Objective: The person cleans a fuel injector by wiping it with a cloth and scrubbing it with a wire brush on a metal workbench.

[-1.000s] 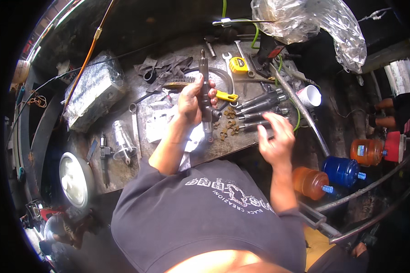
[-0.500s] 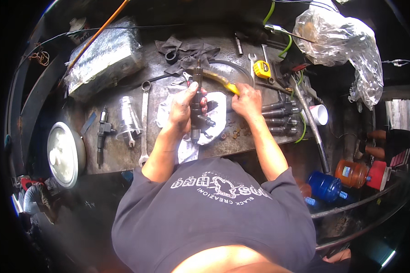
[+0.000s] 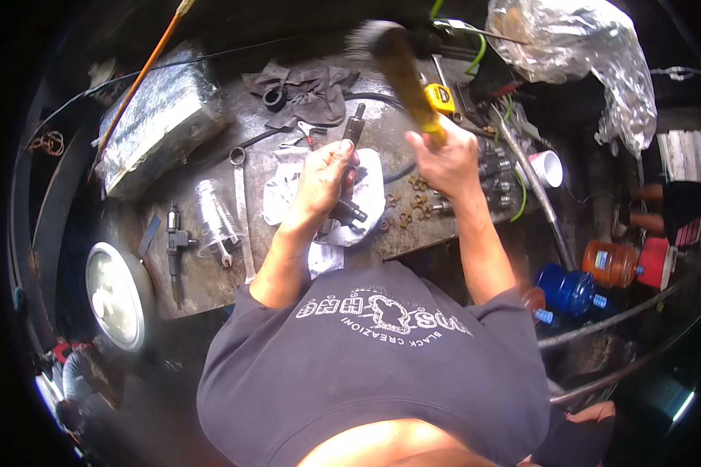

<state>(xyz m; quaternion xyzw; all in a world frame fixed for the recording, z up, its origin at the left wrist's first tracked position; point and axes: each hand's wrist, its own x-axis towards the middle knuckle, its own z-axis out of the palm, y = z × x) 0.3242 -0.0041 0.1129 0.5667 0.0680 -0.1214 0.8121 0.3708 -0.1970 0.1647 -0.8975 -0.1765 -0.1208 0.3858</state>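
Observation:
My left hand [image 3: 327, 179] is wrapped round a dark cylindrical metal injector [image 3: 354, 121], held nearly upright with a side fitting below my fingers. My right hand [image 3: 450, 159] grips a yellow-handled brush [image 3: 401, 74], raised to the right of the injector and smeared by motion, its pale head at the top. Beneath my left hand lies a white cloth [image 3: 280, 198]. Small brass-coloured clips [image 3: 419, 204] lie beside more injectors [image 3: 494, 191] on the metal bench [image 3: 397, 245]. A long spanner [image 3: 242, 214] lies left of my left hand.
Left are a foil-wrapped block [image 3: 156, 117], plastic cups [image 3: 214, 214], another injector [image 3: 175, 249] and a round lid [image 3: 117, 296]. A steel pipe [image 3: 533, 191], hanging plastic [image 3: 568, 43] and bottles [image 3: 565, 288] are rightward. A co-worker's arm [image 3: 642, 222] shows at the right edge.
My right hand went from empty to holding the yellow-handled brush and has lifted it up off the bench. My left hand still holds the injector.

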